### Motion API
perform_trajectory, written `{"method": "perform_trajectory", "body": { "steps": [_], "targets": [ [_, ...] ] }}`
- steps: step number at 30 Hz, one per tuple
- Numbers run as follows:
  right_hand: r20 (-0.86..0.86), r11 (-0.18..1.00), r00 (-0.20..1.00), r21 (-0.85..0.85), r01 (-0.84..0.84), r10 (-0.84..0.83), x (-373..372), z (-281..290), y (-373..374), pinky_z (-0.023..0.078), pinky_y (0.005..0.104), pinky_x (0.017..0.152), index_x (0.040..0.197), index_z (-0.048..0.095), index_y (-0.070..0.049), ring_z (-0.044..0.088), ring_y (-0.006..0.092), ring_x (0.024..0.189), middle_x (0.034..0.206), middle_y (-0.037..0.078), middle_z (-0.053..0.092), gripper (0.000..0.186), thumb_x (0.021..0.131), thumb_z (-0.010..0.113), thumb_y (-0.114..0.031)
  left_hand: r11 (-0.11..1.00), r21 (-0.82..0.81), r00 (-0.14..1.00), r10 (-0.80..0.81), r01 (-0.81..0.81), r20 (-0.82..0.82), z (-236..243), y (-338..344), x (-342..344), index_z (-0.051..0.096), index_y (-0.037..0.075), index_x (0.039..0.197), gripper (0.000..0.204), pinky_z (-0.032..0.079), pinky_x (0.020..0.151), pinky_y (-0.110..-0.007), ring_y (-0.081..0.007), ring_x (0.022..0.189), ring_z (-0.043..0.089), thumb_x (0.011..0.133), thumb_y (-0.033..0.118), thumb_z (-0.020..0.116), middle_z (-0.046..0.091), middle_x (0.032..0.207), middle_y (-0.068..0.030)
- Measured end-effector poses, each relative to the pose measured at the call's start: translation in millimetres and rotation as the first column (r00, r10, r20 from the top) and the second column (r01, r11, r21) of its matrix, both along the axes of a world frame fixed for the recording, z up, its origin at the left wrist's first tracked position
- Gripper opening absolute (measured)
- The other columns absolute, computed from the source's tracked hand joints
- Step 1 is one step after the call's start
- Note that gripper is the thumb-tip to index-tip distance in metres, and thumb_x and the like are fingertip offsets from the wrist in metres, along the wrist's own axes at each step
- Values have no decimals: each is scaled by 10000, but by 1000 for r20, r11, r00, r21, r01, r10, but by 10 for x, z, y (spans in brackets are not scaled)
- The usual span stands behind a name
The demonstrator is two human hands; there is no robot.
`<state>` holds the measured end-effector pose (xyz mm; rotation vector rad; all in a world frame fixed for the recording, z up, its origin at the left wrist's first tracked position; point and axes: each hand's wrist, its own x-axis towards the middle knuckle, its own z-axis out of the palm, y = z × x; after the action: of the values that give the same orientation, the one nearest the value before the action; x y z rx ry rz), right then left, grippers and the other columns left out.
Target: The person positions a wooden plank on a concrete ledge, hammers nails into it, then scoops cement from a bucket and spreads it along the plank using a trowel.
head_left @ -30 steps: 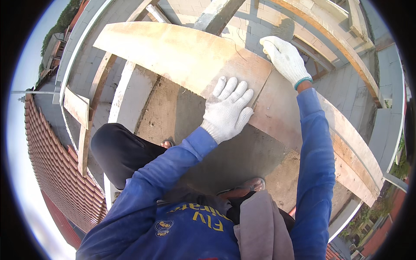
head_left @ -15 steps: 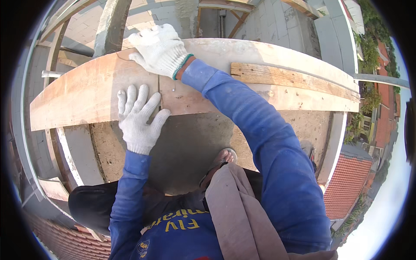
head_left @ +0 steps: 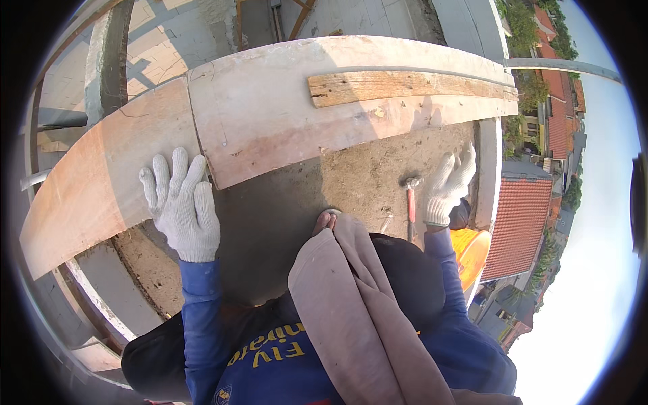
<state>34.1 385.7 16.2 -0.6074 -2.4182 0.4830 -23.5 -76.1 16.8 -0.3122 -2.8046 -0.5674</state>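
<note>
My left hand [head_left: 181, 202], in a white knit glove, lies flat with fingers spread on the lower edge of a long plywood board [head_left: 270, 128] that spans the view. My right hand [head_left: 451, 185], also gloved, hovers open above the dirty concrete slab [head_left: 364, 175], just right of a hammer [head_left: 410, 202] with a reddish handle lying on the slab. It holds nothing. A rough wooden batten [head_left: 405, 85] is fixed along the board's upper right part. My bare toes [head_left: 325, 221] show at the slab's middle.
An orange bucket [head_left: 471, 253] sits by my right arm near the slab's edge. A low concrete rim [head_left: 487, 175] bounds the slab on the right, with red tiled roofs [head_left: 516, 223] far below. Wooden formwork and a paved floor [head_left: 162, 47] lie beyond the board.
My right hand has left the board's top edge and swung down to the right, beside the hammer. The view has turned, and my left hand stays flat on the board.
</note>
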Motion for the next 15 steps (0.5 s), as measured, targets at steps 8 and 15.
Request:
{"method": "perform_trajectory", "body": {
  "steps": [8, 15],
  "targets": [
    [806, 903, 555, -63, 425, -205, 2669, -1266, -231, 535, 476, 1112, 1551, 605, -141, 660, 397, 1354, 1441, 224, 687, 543, 1052, 708, -331, 959, 284, 1000, 18, -20, 9, -87, -33, 9, 672, -14, 1519, 477, 237, 1375, -556, -433, 1595, 471, 1097, 173, 553, 683, 1555, -182],
    [661, 938, 702, 6, 346, -264, 2522, -1184, -211, 507, 528, 1138, 1544, 586, -99, 617, 446, 1382, 1441, 248, 668, 576, 1047, 700, -368, 984, 144, 994, 100, -106, 51, -102, -30, 75, 694, 51, 1508, 476, 229, 1381, -551, -429, 1611, 447, 1042, 65, 600, 661, 1580, -184]
  ]
}}
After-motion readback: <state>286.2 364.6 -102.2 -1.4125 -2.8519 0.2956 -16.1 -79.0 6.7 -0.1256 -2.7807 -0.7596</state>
